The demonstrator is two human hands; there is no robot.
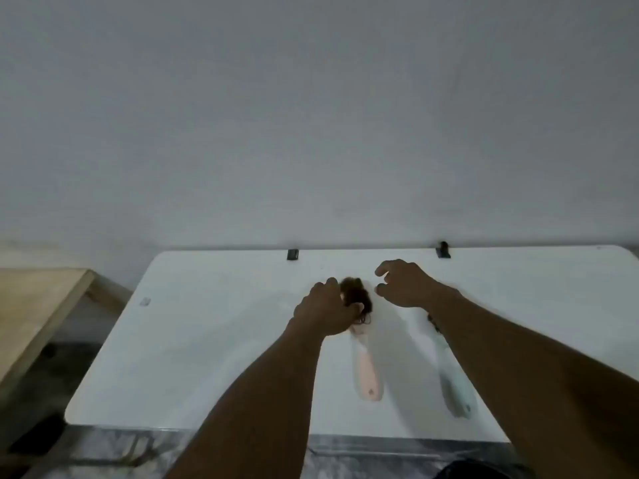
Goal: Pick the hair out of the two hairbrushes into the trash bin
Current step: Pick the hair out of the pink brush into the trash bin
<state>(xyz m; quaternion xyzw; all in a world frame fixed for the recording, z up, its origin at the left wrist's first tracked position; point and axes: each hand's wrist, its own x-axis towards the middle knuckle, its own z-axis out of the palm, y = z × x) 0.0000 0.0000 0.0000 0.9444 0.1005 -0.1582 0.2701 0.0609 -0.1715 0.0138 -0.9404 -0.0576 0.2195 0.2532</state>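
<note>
Head view, left hand (326,307) clasping hair clump (356,295) on pink hairbrush (364,369), right hand (403,283) hovering, fingers spread, green hairbrush (454,385) beside

Dim, flat indoor lighting with a grey-blue cast; source not visible, possibly overhead. White desk (214,340) was the brightest area, showing soft, faint shadows beside both forearms. Whole frame soft and slightly blurred; compression smearing evident. Wide-angle distortion bowed the desk edges. Lower corners fell dark.

Pink hairbrush (367,373), pale green hairbrush (453,385), brown hair (356,292), white table (207,340)
</note>
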